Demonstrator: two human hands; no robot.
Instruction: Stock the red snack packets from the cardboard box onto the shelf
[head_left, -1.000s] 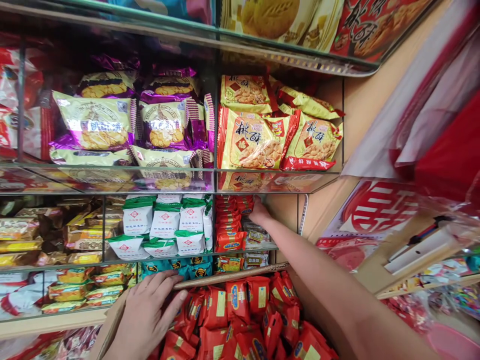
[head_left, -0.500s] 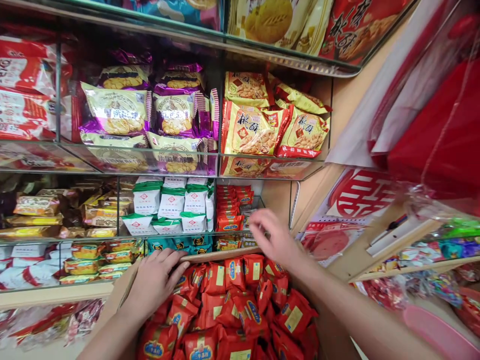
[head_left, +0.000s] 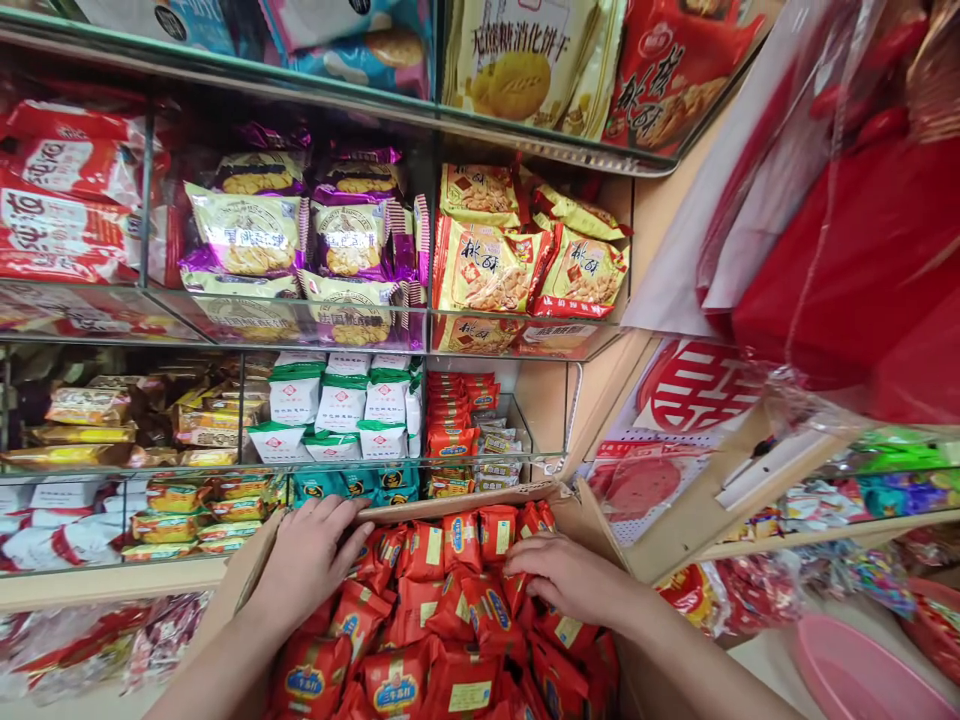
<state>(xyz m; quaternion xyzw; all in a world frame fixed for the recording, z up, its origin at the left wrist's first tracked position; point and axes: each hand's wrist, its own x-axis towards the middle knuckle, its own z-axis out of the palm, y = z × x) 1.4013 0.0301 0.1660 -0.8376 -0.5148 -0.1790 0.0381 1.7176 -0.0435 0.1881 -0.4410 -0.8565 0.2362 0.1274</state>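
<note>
A cardboard box (head_left: 517,492) stands in front of me, full of small red snack packets (head_left: 395,683) with gold stripes and blue labels. My left hand (head_left: 319,550) grips the box's far left rim, fingers over the edge and thumb on the inner side. Inside the box at the right, my right hand (head_left: 562,575) rests on the red packets with its fingers loosely bent. Its fingertips touch the packets, and I see none lifted. Beyond the box, a stack of similar red packets (head_left: 452,441) sits in a shelf compartment, beside small silver-grey packets (head_left: 499,440).
Glass-fronted shelves hold purple-and-cream cookie packs (head_left: 247,235), yellow-and-red packs (head_left: 487,265) and white-green packets (head_left: 341,400). Red wrapped goods (head_left: 825,260) hang at the upper right. A pink basin (head_left: 862,665) is at the lower right, below another shelf (head_left: 750,543).
My right hand has come down from near the shelf compartment into the box, onto the red packets. My left hand stays on the rim. The view has shifted slightly.
</note>
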